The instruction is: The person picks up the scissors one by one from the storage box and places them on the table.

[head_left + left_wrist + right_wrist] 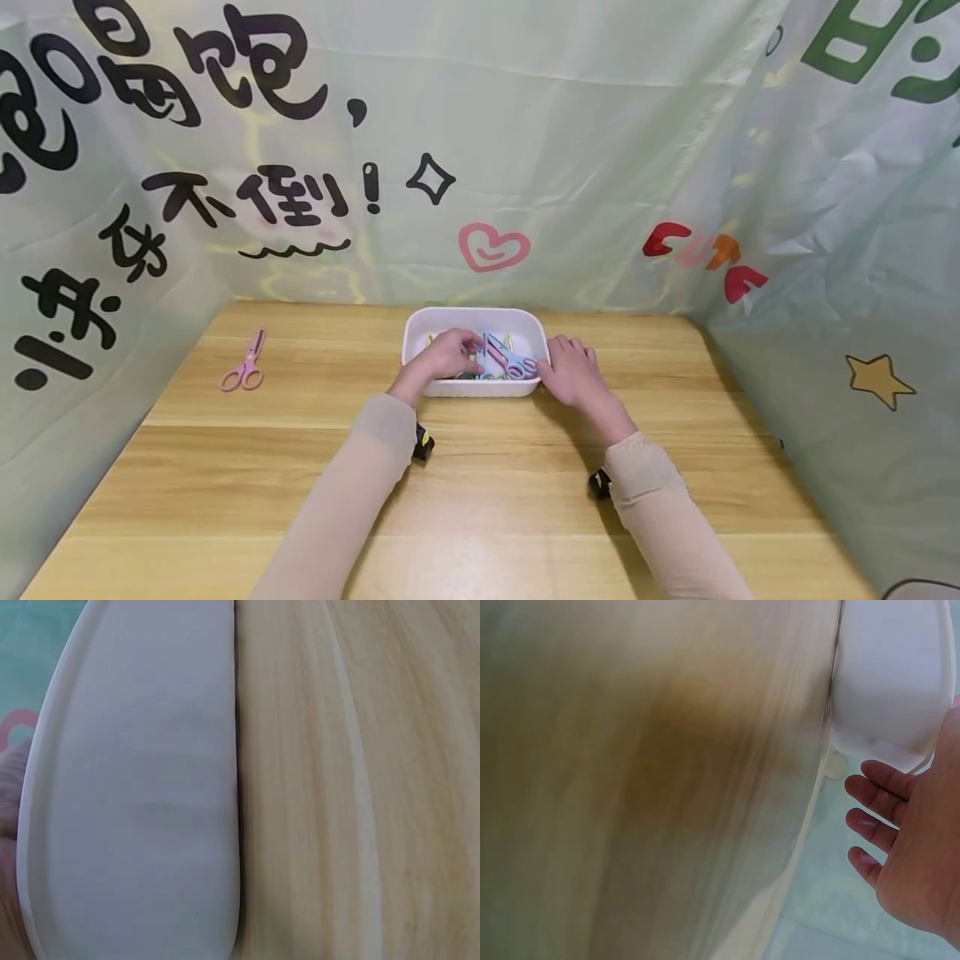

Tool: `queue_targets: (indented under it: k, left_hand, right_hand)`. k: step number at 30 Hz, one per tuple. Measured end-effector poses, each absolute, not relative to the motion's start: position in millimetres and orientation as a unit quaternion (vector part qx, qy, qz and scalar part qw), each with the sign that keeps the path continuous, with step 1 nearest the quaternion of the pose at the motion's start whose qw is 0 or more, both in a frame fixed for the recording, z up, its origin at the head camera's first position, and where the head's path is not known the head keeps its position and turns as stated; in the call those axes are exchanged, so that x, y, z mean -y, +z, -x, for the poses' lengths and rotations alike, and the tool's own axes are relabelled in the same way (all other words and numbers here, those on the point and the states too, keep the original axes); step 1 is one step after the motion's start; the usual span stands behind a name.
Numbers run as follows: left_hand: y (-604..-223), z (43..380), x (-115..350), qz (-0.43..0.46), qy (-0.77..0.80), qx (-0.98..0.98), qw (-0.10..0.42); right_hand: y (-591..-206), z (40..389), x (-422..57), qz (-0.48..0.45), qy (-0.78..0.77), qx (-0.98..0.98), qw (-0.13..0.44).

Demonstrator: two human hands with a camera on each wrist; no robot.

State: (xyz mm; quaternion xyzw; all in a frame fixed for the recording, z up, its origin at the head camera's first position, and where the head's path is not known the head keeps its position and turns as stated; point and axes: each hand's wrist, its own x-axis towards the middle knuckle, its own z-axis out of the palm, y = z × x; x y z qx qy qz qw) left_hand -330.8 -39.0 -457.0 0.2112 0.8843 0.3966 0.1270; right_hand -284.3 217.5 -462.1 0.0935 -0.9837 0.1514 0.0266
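A white plastic box (472, 389) stands at the far middle of the table, with several small scissors inside. Among them is a light blue pair (517, 363), lying toward the right end. Over the box's left part reaches my left hand (448, 353), its thumb and fingers apart and down among the contents, partly hiding them. My right hand (572, 368) is at the right end of the box, thumb by the rim. In the right wrist view its loosely bent fingers (868, 825) extend beside the box wall.
A pink pair of scissors (246, 363) lies on the wooden table (480, 500) at the far left. Printed cloth (600, 167) hangs behind the table and along both sides. The box's outer wall (142, 787) fills much of the left wrist view.
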Motion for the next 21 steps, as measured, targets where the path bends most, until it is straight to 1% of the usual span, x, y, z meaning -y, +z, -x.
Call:
queue_targets:
  k: [10,21]
  left_hand:
    - [-459.4,331.3,39.4,-0.193,0.409,-0.883,0.122]
    - [-461.5,333.0,38.4,-0.182,0.398,-0.892,0.117]
  right_hand:
    - [-464.9,284.3,-218.7,-0.101,0.151,0.982,0.040]
    - [-464.4,283.7,-218.4,-0.101,0.149,0.983,0.037]
